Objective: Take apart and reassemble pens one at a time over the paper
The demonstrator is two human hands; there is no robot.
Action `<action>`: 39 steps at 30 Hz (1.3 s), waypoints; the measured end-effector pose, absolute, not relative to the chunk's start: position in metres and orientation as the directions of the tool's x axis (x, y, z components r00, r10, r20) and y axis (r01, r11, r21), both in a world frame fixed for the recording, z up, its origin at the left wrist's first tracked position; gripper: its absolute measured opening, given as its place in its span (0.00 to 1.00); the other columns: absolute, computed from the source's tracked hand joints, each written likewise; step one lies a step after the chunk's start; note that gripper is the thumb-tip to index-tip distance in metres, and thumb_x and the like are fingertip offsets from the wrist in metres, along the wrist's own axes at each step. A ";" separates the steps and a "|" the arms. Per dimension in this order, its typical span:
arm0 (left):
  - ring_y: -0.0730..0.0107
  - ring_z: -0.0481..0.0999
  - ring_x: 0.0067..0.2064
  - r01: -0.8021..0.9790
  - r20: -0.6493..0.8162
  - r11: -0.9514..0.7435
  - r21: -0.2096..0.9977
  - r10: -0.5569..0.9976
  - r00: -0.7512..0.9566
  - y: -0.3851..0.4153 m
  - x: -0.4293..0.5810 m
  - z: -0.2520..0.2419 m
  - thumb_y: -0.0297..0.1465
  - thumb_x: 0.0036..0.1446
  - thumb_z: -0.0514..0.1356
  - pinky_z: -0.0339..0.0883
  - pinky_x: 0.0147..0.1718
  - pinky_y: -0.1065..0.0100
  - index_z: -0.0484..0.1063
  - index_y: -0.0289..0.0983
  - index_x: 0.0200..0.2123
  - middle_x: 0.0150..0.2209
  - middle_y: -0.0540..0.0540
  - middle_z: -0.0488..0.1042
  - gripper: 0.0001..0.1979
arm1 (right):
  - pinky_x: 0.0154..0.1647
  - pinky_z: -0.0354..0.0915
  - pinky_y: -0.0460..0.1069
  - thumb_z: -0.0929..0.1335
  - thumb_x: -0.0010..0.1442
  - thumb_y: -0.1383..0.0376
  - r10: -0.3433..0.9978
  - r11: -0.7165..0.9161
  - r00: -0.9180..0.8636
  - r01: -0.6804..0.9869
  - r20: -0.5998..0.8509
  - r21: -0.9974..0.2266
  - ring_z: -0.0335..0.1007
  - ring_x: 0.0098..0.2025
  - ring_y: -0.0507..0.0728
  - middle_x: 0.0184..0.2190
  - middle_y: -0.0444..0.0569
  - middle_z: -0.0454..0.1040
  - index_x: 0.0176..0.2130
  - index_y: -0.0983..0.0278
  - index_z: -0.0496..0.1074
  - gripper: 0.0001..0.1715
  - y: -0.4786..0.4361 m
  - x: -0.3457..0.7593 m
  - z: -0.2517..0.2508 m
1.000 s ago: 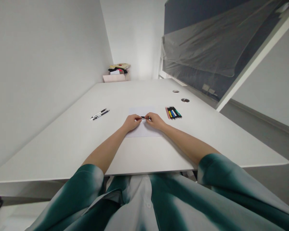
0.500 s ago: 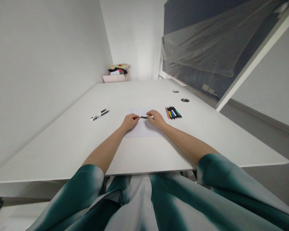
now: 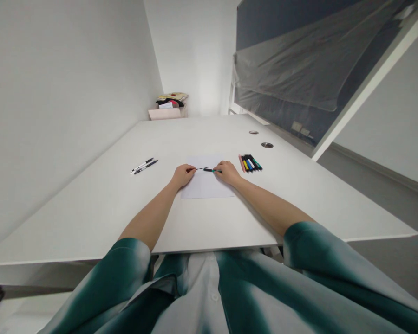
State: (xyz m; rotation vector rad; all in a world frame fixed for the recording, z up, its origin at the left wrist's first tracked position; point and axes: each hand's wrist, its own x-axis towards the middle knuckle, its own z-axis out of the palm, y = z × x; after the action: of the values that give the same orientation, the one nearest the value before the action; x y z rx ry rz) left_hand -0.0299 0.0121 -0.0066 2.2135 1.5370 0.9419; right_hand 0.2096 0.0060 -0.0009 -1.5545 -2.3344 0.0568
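My left hand (image 3: 183,176) pinches a thin black rod (image 3: 201,168) and my right hand (image 3: 227,172) pinches a black, green-tipped pen barrel (image 3: 209,170). The hands are just apart, over a white paper sheet (image 3: 205,185) on the white tabletop (image 3: 90,218). Farther away lie two slim black-and-white pens (image 3: 144,165) and a row of coloured markers (image 3: 250,163).

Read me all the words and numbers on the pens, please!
No words can be read. Any print on the green-ended pen in the right hand, the thin refill in the left hand, the two pens and the row of coloured pens is too small to read.
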 end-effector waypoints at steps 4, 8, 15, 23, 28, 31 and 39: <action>0.63 0.78 0.41 0.722 0.359 -0.401 0.564 0.906 0.223 0.014 -0.033 -0.007 0.31 0.57 0.59 0.71 0.47 0.62 0.82 0.37 0.39 0.39 0.44 0.81 0.11 | 0.52 0.62 0.52 0.65 0.63 0.68 0.898 0.405 -0.342 0.888 0.278 -0.218 0.69 0.50 0.62 0.46 0.54 0.78 0.47 0.63 0.80 0.16 0.007 0.211 0.000; 0.62 0.78 0.41 0.732 0.376 -0.402 0.550 0.902 0.212 0.017 -0.044 -0.005 0.31 0.57 0.59 0.70 0.48 0.61 0.82 0.37 0.40 0.39 0.43 0.81 0.12 | 0.50 0.63 0.52 0.65 0.63 0.70 0.913 0.362 -0.287 0.898 0.291 -0.249 0.71 0.49 0.62 0.44 0.55 0.79 0.48 0.65 0.78 0.17 0.009 0.214 0.000; 0.61 0.78 0.41 0.747 0.353 -0.359 0.559 0.919 0.178 0.019 -0.054 -0.003 0.30 0.56 0.59 0.70 0.48 0.61 0.82 0.37 0.39 0.39 0.42 0.81 0.12 | 0.51 0.63 0.53 0.65 0.63 0.71 0.910 0.349 -0.249 0.892 0.333 -0.286 0.71 0.48 0.62 0.44 0.56 0.79 0.47 0.66 0.78 0.16 0.012 0.218 -0.003; 0.61 0.78 0.42 0.738 0.332 -0.345 0.579 0.927 0.173 0.018 -0.052 -0.003 0.30 0.56 0.59 0.70 0.48 0.61 0.82 0.37 0.39 0.39 0.43 0.81 0.12 | 0.51 0.64 0.53 0.65 0.63 0.71 0.916 0.345 -0.256 0.895 0.308 -0.283 0.71 0.50 0.63 0.46 0.56 0.79 0.48 0.66 0.78 0.16 0.010 0.216 0.001; 0.61 0.78 0.42 0.734 0.321 -0.343 0.586 0.930 0.179 0.015 -0.051 -0.001 0.31 0.56 0.59 0.70 0.49 0.61 0.82 0.37 0.39 0.40 0.43 0.81 0.12 | 0.52 0.63 0.53 0.64 0.63 0.70 0.921 0.326 -0.233 0.899 0.311 -0.291 0.71 0.50 0.62 0.46 0.56 0.78 0.48 0.66 0.78 0.16 0.011 0.217 0.000; 0.61 0.78 0.43 0.744 0.312 -0.336 0.578 0.933 0.179 0.016 -0.051 -0.001 0.31 0.56 0.59 0.70 0.49 0.61 0.82 0.37 0.39 0.40 0.42 0.81 0.12 | 0.52 0.63 0.53 0.65 0.63 0.70 0.921 0.328 -0.235 0.898 0.310 -0.292 0.71 0.50 0.62 0.46 0.56 0.79 0.48 0.66 0.78 0.16 0.011 0.217 0.000; 0.62 0.78 0.41 0.751 0.325 -0.383 0.538 0.916 0.235 0.017 -0.047 -0.004 0.32 0.55 0.59 0.71 0.48 0.61 0.82 0.38 0.39 0.39 0.44 0.82 0.13 | 0.52 0.63 0.52 0.65 0.62 0.70 0.896 0.398 -0.301 0.870 0.326 -0.290 0.70 0.49 0.61 0.45 0.55 0.79 0.47 0.65 0.78 0.16 0.008 0.215 0.000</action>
State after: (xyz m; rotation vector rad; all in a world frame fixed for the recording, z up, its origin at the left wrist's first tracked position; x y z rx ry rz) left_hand -0.0466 0.0168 -0.0042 2.2408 1.5593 0.8818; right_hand 0.2149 0.0082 0.0000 -1.5131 -2.2271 0.0807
